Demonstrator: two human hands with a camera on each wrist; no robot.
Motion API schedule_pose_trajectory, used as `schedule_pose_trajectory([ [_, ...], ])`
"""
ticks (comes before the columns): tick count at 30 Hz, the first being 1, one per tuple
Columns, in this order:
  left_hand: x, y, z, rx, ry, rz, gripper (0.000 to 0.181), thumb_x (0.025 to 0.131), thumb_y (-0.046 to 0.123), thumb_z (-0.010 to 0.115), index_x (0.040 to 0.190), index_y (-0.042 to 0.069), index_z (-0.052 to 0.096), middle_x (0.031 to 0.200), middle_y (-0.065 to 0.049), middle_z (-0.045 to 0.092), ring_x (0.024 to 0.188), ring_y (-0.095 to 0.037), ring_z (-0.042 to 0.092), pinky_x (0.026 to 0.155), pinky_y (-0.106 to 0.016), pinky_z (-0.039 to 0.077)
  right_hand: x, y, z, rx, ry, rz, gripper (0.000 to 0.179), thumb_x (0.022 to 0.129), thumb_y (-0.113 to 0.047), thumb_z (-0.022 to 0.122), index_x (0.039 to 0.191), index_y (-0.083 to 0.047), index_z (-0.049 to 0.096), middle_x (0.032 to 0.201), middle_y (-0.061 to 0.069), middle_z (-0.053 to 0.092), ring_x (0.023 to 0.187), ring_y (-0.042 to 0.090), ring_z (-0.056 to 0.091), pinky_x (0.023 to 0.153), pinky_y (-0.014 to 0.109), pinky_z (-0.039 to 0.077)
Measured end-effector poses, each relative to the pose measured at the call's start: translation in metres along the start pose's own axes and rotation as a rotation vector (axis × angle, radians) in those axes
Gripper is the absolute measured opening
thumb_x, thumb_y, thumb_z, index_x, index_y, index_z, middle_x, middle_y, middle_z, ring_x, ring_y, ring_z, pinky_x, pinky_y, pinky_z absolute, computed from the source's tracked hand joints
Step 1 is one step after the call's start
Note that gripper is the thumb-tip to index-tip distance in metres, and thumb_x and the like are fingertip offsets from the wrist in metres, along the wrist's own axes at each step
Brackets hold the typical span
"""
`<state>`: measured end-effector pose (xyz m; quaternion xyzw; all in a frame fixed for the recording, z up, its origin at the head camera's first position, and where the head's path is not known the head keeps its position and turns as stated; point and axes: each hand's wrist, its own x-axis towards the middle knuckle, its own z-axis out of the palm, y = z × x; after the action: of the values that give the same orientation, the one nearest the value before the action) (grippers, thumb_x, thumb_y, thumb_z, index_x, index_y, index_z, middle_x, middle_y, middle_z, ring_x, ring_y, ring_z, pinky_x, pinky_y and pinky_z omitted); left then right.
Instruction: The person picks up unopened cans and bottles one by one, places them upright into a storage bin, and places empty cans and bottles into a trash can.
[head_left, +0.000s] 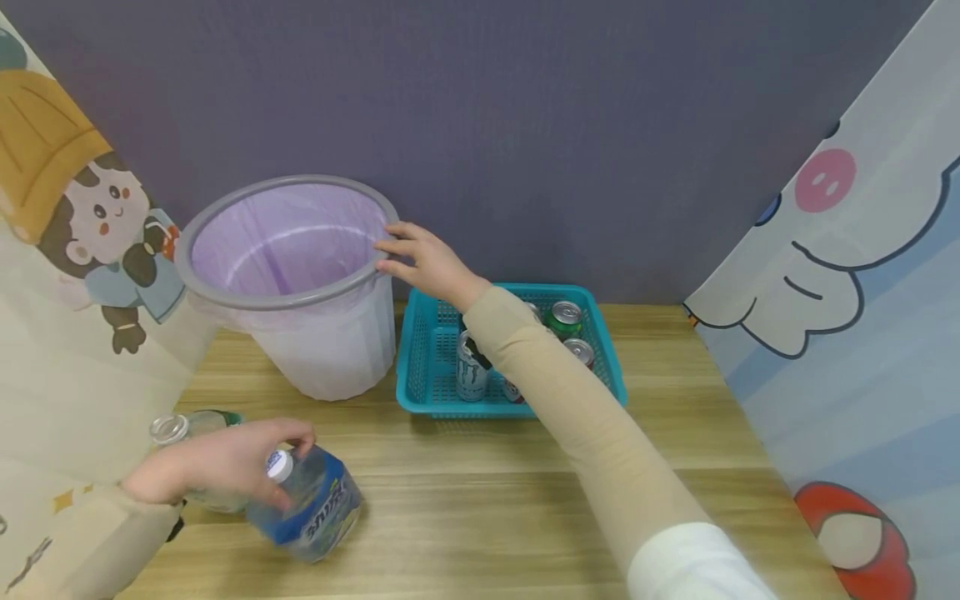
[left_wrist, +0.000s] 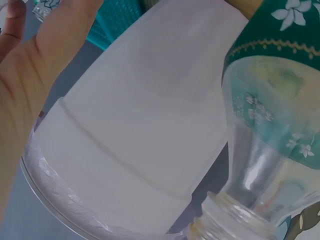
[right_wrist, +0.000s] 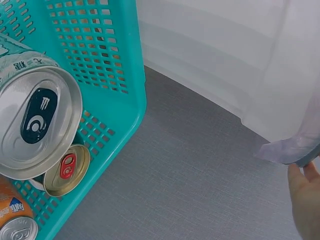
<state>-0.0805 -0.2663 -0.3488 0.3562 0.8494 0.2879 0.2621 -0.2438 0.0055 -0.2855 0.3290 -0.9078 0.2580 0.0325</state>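
My left hand [head_left: 232, 462] reaches over the shoulder of a clear plastic bottle with a blue label [head_left: 322, 508], thumb and fingers on either side of its white cap. This bottle stands tilted near the table's front and is slightly blurred. Behind that wrist is a clear bottle with a green label [head_left: 213, 421], its mouth large in the left wrist view. My right hand [head_left: 427, 258] rests with spread fingers on the grey rim of a white bin [head_left: 330, 350] lined with a thin purple bag. In the right wrist view its fingertips [right_wrist: 298, 175] touch that rim.
A teal plastic basket [head_left: 427, 404] beside the bin holds several drink cans, among them a pale can [head_left: 471, 375] and a green can [head_left: 564, 319]. My right forearm crosses over it. A dark wall panel [head_left: 562, 150] stands behind, with cartoon-printed panels at both sides.
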Motion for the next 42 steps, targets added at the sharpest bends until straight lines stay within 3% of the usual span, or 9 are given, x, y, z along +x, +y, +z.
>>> schedule_pose_trajectory([
  [7, 0.001, -0.002, 0.000, 0.027, 0.067, -0.009, 0.047, 0.062, 0.017, 0.082, 0.078, 0.014, 0.038, 0.075, 0.008, 0.039, 0.070, -0.001, 0.042, 0.056, -0.021, 0.043, 0.001, 0.001, 0.002, 0.003, -0.006, 0.004, 0.046, 0.094, -0.035, 0.054, 0.137, -0.017, 0.051, 0.152, 0.005, 0.034, 0.141, 0.020, 0.029, 0.112, 0.030, 0.029],
  [15, 0.002, 0.000, -0.003, 0.100, 0.172, -0.115, 0.040, 0.065, 0.031, 0.083, 0.087, 0.016, 0.053, 0.084, 0.008, 0.056, 0.073, -0.002, 0.050, 0.061, -0.021, 0.045, 0.001, 0.002, 0.003, 0.012, -0.005, 0.007, 0.046, 0.094, -0.036, 0.055, 0.137, -0.018, 0.052, 0.152, 0.005, 0.033, 0.141, 0.020, 0.029, 0.112, 0.030, 0.029],
  [19, 0.002, 0.001, -0.004, 0.110, 0.199, -0.148, 0.041, 0.065, 0.033, 0.083, 0.091, 0.014, 0.058, 0.082, 0.007, 0.059, 0.071, -0.002, 0.053, 0.059, -0.021, 0.047, 0.001, 0.002, 0.003, 0.010, 0.000, 0.005, 0.046, 0.094, -0.035, 0.055, 0.137, -0.018, 0.052, 0.152, 0.005, 0.034, 0.141, 0.020, 0.029, 0.112, 0.030, 0.029],
  [30, 0.002, 0.003, -0.007, 0.182, 0.249, -0.166, 0.038, 0.066, 0.030, 0.084, 0.091, 0.010, 0.062, 0.081, 0.006, 0.062, 0.067, -0.001, 0.051, 0.056, -0.021, 0.045, 0.000, -0.001, 0.002, 0.009, 0.010, 0.001, 0.046, 0.094, -0.035, 0.055, 0.137, -0.017, 0.052, 0.151, 0.006, 0.034, 0.141, 0.020, 0.029, 0.112, 0.029, 0.029],
  [34, 0.007, 0.007, -0.008, 0.174, 0.272, -0.205, 0.038, 0.066, 0.029, 0.084, 0.089, 0.010, 0.061, 0.078, 0.007, 0.060, 0.065, -0.002, 0.050, 0.055, -0.021, 0.044, 0.003, 0.005, -0.002, 0.018, 0.004, -0.013, 0.046, 0.094, -0.035, 0.056, 0.136, -0.017, 0.053, 0.151, 0.006, 0.035, 0.141, 0.020, 0.030, 0.112, 0.029, 0.029],
  [42, 0.017, 0.015, -0.013, 0.162, 0.348, -0.224, 0.036, 0.067, 0.028, 0.083, 0.088, 0.010, 0.060, 0.075, 0.007, 0.059, 0.063, -0.002, 0.050, 0.053, -0.021, 0.044, 0.011, 0.018, -0.009, 0.018, -0.012, -0.038, 0.046, 0.094, -0.035, 0.055, 0.136, -0.017, 0.052, 0.151, 0.006, 0.034, 0.141, 0.020, 0.029, 0.112, 0.029, 0.028],
])
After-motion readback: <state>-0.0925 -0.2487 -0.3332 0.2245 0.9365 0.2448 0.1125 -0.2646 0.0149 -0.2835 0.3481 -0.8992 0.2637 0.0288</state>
